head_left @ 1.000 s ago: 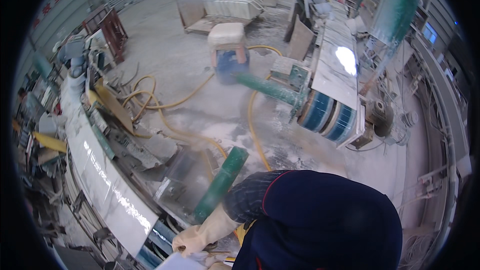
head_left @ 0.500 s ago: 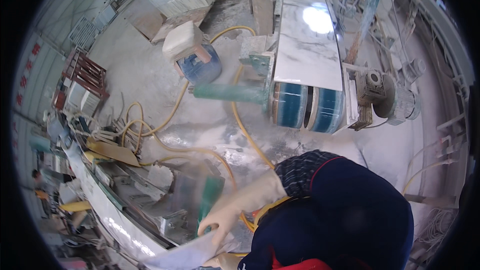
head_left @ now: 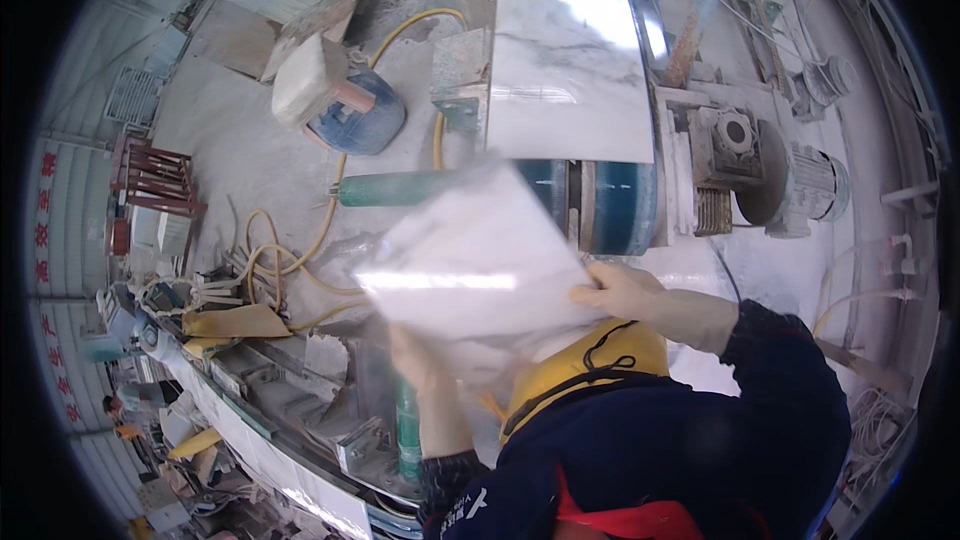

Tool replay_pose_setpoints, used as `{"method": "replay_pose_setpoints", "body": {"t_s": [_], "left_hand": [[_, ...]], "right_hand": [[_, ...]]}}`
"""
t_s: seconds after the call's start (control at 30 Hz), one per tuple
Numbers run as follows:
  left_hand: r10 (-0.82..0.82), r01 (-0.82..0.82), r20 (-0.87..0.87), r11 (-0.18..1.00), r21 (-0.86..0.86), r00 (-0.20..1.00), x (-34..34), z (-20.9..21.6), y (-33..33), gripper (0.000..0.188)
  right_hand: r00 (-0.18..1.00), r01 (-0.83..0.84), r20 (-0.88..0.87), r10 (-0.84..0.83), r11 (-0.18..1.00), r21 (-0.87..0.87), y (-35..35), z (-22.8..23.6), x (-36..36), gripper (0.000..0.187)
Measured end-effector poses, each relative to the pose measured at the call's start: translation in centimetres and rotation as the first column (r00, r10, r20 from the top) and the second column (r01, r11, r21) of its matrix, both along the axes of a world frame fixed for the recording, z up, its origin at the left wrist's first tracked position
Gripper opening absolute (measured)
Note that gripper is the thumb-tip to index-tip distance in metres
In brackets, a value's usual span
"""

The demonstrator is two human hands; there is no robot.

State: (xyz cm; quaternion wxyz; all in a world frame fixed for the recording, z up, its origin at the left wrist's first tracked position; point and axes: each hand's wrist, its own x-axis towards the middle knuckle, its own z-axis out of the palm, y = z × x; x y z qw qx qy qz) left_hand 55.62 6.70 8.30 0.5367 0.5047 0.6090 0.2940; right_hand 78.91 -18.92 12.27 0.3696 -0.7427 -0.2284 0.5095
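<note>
A glossy white marble-look tile (head_left: 475,270) hangs tilted in front of me, smeared by motion along its far edge. My right hand (head_left: 625,292), in a cream glove, grips its right edge with the thumb on top. At the near left corner, my left hand (head_left: 420,360), gloved alike, is closed on the tile, and its fingers are partly hidden beneath it. Beyond the tile, a long white veined slab (head_left: 570,90) lies on a conveyor with teal rollers (head_left: 622,205). The tile covers part of the left-hand roller.
A green roller (head_left: 390,190) sticks out left of the conveyor. Motor and gearbox (head_left: 735,145) stand on its right. A blue barrel (head_left: 365,125) carries a cream block (head_left: 308,85). Yellow hose (head_left: 328,225) winds over the floor. A second line (head_left: 300,490) runs along the lower left.
The tile has risen from the lower-left line toward the conveyor at centre. My right hand has swung right with it, and my left hand now shows at the tile's near left corner.
</note>
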Motion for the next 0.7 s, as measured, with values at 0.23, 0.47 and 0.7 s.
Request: {"method": "replay_pose_setpoints", "body": {"t_s": [0.23, 0.47, 0.7], "left_hand": [[-0.418, 0.418, 0.022, 0.9, -0.126, 0.908, 9.7, -4.1, -0.2, 0.048], [-0.732, 0.707, -0.153, 0.681, -0.192, 0.664, 12.9, -4.7, 0.8, 0.051], [-0.73, 0.736, -0.26, 0.67, -0.096, 0.632, 13.8, -5.5, 2.0, 0.057]], "right_hand": [[0.855, 0.494, -0.138, -0.501, 0.866, -0.079, -8.0, -2.3, -4.2, 0.046], [0.656, 0.74, -0.098, -0.748, 0.663, -0.108, -8.7, -7.1, -6.8, 0.043], [0.629, 0.761, -0.131, -0.766, 0.641, -0.095, -7.9, -7.0, -6.6, 0.042]]}}
